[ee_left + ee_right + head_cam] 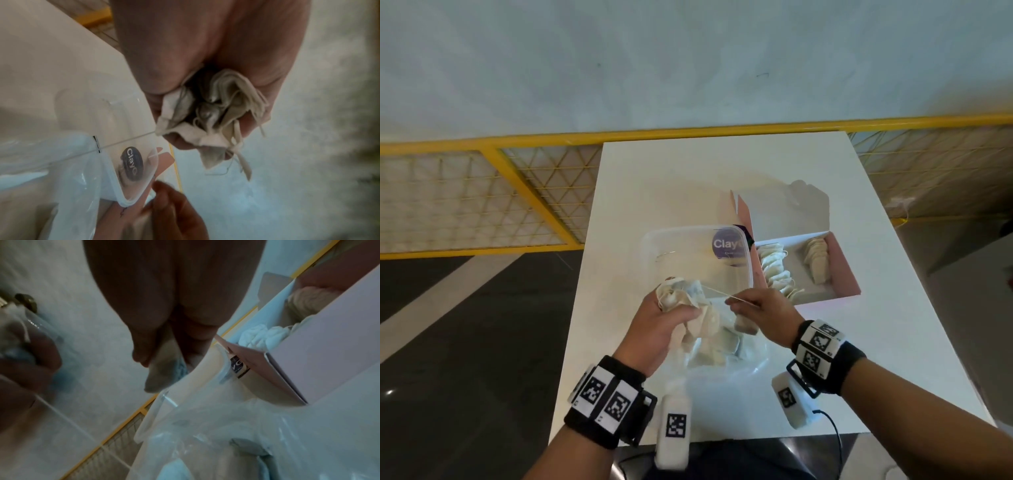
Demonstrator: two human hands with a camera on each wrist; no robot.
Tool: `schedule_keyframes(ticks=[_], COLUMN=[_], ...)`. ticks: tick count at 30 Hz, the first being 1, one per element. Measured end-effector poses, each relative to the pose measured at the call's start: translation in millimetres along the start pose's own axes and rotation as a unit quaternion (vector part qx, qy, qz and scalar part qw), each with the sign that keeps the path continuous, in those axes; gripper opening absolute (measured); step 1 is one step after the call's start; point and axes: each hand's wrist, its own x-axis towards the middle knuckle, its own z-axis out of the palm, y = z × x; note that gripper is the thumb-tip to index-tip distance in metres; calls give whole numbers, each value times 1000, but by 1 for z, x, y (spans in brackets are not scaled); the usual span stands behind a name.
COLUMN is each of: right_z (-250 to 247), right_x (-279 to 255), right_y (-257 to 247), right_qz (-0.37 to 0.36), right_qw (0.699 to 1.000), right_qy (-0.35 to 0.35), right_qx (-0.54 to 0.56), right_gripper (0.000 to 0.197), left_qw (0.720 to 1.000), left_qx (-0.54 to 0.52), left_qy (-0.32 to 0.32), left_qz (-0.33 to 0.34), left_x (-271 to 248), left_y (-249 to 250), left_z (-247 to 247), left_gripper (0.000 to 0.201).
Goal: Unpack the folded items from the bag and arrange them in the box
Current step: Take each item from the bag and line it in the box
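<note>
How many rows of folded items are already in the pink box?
2. One row runs along the left side of the pink box; a shorter row stands toward its right. Items under or behind them may be hidden.

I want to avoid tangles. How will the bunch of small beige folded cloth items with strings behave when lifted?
The bunch of beige folded cloth items will likely be floppy: it crumples in the left hand. Probably light. Strings may snag; one string stretches to the right hand.
</note>
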Motion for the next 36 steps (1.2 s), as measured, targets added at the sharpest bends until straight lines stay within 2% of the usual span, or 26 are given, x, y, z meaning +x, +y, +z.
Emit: schedule_keyframes(ticks=[4, 6, 9, 11, 15, 18, 20, 22, 24, 26, 27, 29, 31, 33, 36], right_z=[-11, -15, -23, -27, -32, -34, -35, -34, -30, -25, -22, -17, -16, -18, -23], right_x=[-11, -15, -24, -28, -41, -51, -55, -59, -62, -59, -56, -52, -51, -54, -60], right_y=[1, 0, -9, -20, -52, -72, -80, -89, -96, -96, -93, -87, -82, -80, -85], right_qz=[32, 54, 88, 79, 18, -24, -47, -43, -21, -8, -1, 19, 24, 4, -17], right_qw=[999, 998, 989, 986, 988, 990, 990, 985, 975, 979, 983, 984, 983, 987, 975], right_qy=[-7, 22, 67, 69, -16, -77, -100, -137, -169, -141, -108, -47, -34, -94, -217], right_qx=[16, 19, 103, 133, 153, 119, 82, 98, 141, 146, 151, 173, 180, 132, 47], right_gripper=[12, 11, 9, 11, 22, 35, 39, 35, 26, 19, 19, 20, 19, 18, 12], left_qw=[997, 993, 987, 983, 979, 978, 979, 979, 977, 976, 975, 972, 971, 974, 977], left_qx=[-55, -95, -139, -159, -176, -181, -179, -181, -189, -202, -207, -215, -216, -202, -189], left_qy=[44, 53, 57, 65, 60, 59, 60, 62, 65, 52, 46, 46, 49, 56, 37], left_qz=[-32, -43, -56, -63, -79, -82, -80, -75, -69, -68, -70, -77, -85, -88, -88], left_x=[2, 4, 4, 5, 5, 7, 8, 8, 8, 7, 7, 8, 10, 11, 13], left_y=[0, 0, -2, -6, -14, -21, -23, -26, -28, -29, -29, -31, -32, -34, -39], left_z=[-8, -10, -10, -7, 3, 7, 9, 10, 10, 12, 13, 15, 18, 17, 15], left_gripper=[28, 24, 15, 13, 12, 31, 30, 25, 30, 44, 44, 35, 28, 15, 20])
